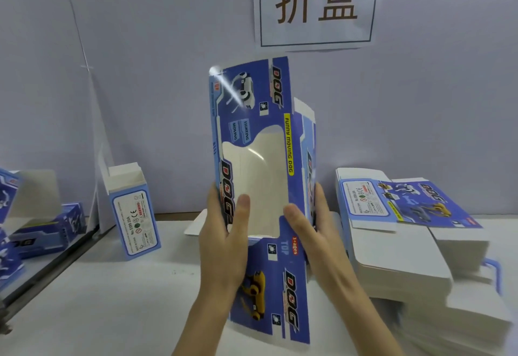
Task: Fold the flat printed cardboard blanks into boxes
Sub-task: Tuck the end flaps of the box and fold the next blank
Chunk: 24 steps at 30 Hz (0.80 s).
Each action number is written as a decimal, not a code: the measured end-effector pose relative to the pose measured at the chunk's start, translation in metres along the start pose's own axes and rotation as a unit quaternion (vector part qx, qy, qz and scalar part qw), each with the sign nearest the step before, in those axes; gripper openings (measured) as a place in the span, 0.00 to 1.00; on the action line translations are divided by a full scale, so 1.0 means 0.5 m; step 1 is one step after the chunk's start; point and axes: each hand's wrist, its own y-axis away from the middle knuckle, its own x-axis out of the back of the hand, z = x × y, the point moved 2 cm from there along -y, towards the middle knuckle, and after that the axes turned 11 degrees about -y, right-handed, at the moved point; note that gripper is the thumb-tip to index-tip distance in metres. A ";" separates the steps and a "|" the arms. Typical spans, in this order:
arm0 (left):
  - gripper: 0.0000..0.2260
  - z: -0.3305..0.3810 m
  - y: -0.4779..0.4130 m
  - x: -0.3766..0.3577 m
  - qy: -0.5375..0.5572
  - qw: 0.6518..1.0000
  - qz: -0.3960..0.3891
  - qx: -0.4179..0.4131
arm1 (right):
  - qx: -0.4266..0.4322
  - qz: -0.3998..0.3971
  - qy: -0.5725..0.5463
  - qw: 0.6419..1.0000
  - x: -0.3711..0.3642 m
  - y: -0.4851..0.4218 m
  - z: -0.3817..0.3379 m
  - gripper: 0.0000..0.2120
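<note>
Head view, centre of frame: left hand (224,232) and right hand (314,224) pinch the blue blank (252,131) by its side edges — light, thin, bendable card, best held at its creases.

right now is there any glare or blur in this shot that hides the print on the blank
In the head view, a white glare streak crosses the top corner of the held blank, washing out the white dog picture there; its clear window also shows faint reflections. The stack of flat blanks smears into motion blur at its lower right. Wide-angle distortion bends the blank's edges. Both the left hand and right hand look sharp.
</note>
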 end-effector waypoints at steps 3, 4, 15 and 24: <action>0.27 0.000 0.005 -0.017 0.017 0.999 -0.037 0.001 | -0.013 -0.044 0.022 0.999 -0.012 0.004 0.013 0.46; 0.26 -0.002 0.006 -0.020 0.029 0.998 -0.055 0.010 | -0.003 -0.045 0.033 0.998 -0.015 0.005 0.017 0.39; 0.40 -0.012 -0.028 0.037 0.027 0.972 -0.208 0.104 | -0.140 0.017 0.004 0.990 0.094 0.001 -0.013 0.25; 0.22 -0.028 -0.035 0.047 0.063 0.979 -0.150 0.123 | -0.154 0.059 0.025 0.986 0.128 -0.010 -0.013 0.27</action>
